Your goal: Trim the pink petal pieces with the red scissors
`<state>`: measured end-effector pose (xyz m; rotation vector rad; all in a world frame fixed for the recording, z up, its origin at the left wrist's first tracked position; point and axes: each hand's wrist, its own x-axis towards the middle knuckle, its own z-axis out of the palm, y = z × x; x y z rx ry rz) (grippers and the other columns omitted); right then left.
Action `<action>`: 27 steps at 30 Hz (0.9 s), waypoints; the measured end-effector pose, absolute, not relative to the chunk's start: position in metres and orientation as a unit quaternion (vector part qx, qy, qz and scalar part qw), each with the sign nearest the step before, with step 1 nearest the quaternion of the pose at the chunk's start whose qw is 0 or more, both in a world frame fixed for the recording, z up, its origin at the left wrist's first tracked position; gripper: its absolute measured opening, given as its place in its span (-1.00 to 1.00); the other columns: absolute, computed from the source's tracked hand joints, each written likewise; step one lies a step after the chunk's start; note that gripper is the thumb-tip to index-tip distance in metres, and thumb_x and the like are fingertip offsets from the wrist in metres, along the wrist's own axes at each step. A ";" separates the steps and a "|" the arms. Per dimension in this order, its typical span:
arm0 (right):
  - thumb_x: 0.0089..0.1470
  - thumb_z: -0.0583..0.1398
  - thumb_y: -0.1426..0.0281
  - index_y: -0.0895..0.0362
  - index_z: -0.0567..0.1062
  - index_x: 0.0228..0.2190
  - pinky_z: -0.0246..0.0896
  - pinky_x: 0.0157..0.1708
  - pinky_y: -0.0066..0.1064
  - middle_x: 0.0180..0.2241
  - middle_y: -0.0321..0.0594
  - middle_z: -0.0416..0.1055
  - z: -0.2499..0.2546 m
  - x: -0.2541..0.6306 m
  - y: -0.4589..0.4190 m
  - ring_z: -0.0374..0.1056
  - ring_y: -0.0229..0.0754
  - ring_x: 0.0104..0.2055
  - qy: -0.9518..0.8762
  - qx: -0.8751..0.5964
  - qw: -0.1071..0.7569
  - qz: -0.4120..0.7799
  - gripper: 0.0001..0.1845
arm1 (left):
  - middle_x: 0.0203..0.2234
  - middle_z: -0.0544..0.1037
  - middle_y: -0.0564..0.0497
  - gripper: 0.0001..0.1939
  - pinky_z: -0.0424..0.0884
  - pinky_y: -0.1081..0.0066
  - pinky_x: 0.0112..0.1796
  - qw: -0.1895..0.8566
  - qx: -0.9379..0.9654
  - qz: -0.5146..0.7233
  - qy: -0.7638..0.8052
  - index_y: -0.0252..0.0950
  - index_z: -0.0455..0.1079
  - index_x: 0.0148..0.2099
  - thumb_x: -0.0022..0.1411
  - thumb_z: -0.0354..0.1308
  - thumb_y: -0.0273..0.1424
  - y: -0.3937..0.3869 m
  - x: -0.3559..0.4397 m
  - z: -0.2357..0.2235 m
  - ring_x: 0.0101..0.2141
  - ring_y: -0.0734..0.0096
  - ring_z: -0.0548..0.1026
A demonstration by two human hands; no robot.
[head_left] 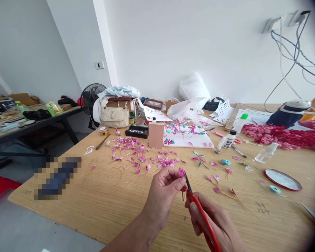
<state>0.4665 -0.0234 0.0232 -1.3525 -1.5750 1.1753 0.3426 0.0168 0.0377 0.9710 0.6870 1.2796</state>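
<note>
Between the thumb and fingers of my left hand (pixel 164 194) is a small magenta flower (pixel 181 172), pinched over the table's front half. My right hand (pixel 212 218) is closed around red-handled scissors (pixel 203 213), whose dark blades point up and away and touch or nearly touch the flower's edge. Thin reddish and yellow stem ends hang below the flower, between the hands. Beyond my left hand lies a spread of loose pink petals (pixel 131 148) on thin wires. Several single petals on yellow stems (pixel 216 190) lie to the right of the scissors.
A wooden block (pixel 156 135) stands mid-table beside a white sheet with finished flowers (pixel 189 134). On the right are a black-capped bottle (pixel 229 139), a clear spray bottle (pixel 266 154), a red-rimmed round dish (pixel 282 180) and pink-red bundles (pixel 299 136). A beige bag (pixel 114 116) sits back left.
</note>
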 end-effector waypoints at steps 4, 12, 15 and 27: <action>0.08 -0.02 0.02 0.10 0.26 -0.56 0.05 -0.59 -0.47 -0.68 -0.39 0.13 0.019 0.467 -0.024 0.10 -0.28 -0.61 -0.604 -0.528 0.369 0.469 -0.57 | -0.56 0.38 0.11 -0.93 0.26 0.52 -0.38 0.640 0.430 0.561 0.301 -0.34 0.35 -0.42 0.07 0.18 -0.46 0.018 0.343 0.035 -0.48 0.60 0.34; 0.08 -0.01 0.02 0.11 0.25 -0.56 0.01 -0.63 -0.51 -0.69 -0.43 0.10 0.015 0.469 -0.025 0.08 -0.32 -0.65 -0.582 -0.530 0.376 0.489 -0.57 | -0.54 0.38 0.10 -0.93 0.27 0.50 -0.37 0.646 0.430 0.556 0.298 -0.34 0.34 -0.41 0.08 0.18 -0.46 0.016 0.344 0.033 -0.47 0.57 0.34; 0.07 0.00 0.01 0.10 0.24 -0.57 0.00 -0.65 -0.51 -0.69 -0.44 0.08 0.015 0.469 -0.025 0.06 -0.33 -0.66 -0.579 -0.523 0.384 0.494 -0.56 | -0.55 0.38 0.10 -0.93 0.27 0.50 -0.37 0.649 0.428 0.555 0.297 -0.34 0.34 -0.41 0.08 0.18 -0.46 0.015 0.345 0.034 -0.48 0.57 0.34; 0.08 -0.01 0.04 0.09 0.20 -0.60 0.00 -0.68 -0.52 -0.67 -0.44 0.02 0.012 0.469 -0.027 0.02 -0.34 -0.66 -0.578 -0.532 0.391 0.479 -0.57 | -0.56 0.38 0.11 -0.93 0.27 0.52 -0.39 0.657 0.421 0.551 0.295 -0.34 0.35 -0.41 0.08 0.17 -0.45 0.016 0.346 0.033 -0.49 0.59 0.35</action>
